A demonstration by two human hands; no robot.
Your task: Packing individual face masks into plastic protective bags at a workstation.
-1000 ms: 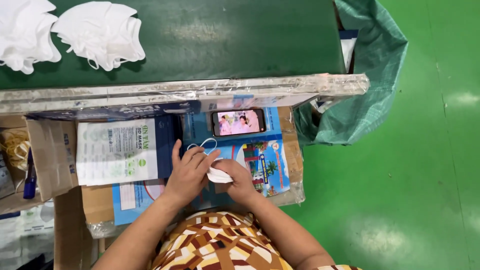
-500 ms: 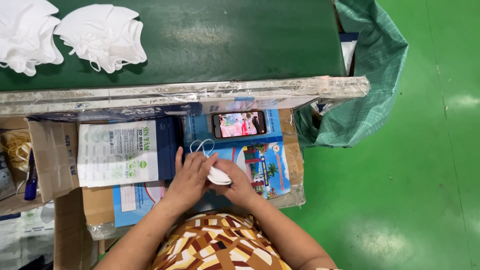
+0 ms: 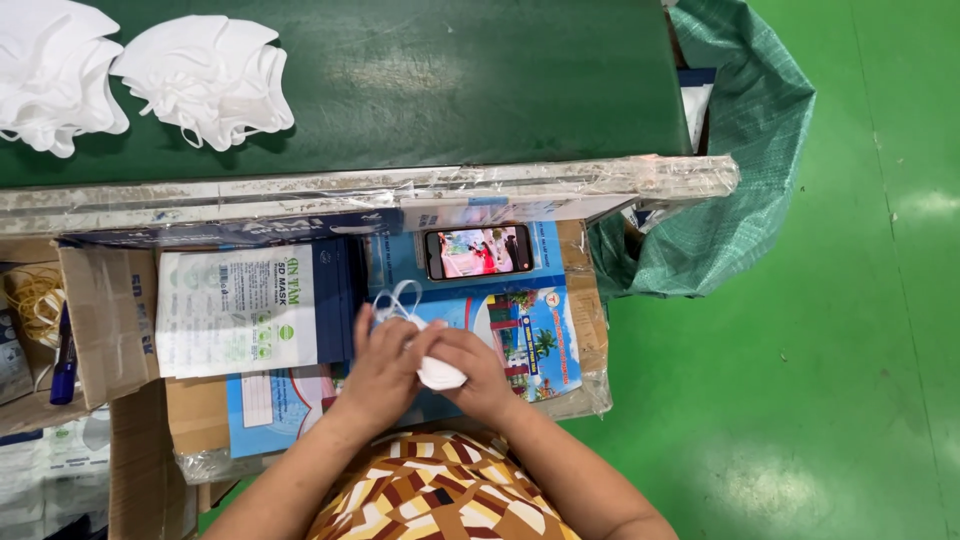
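Note:
Both my hands meet over my lap and hold one white face mask (image 3: 438,373). My left hand (image 3: 382,362) covers its left part; its ear loops stick out above the fingers. My right hand (image 3: 477,371) grips its right part from the other side. Under the hands lies a blue printed sheet (image 3: 520,330) on a cardboard box (image 3: 585,330). A stack of flat white mask packets (image 3: 238,310) sits just left of my left hand. Two heaps of white masks (image 3: 200,75) lie on the green belt (image 3: 450,85) above.
A phone (image 3: 478,251) with a lit screen lies on the blue sheet above my hands. A green woven sack (image 3: 740,150) hangs at the belt's right end. At far left, a box holds rubber bands (image 3: 35,300) and a blue pen (image 3: 62,355). Green floor (image 3: 820,380) on the right.
My hands have closed tighter over the mask, pressing it smaller; they stay in the same place. The mask heaps on the belt have shifted slightly to the right.

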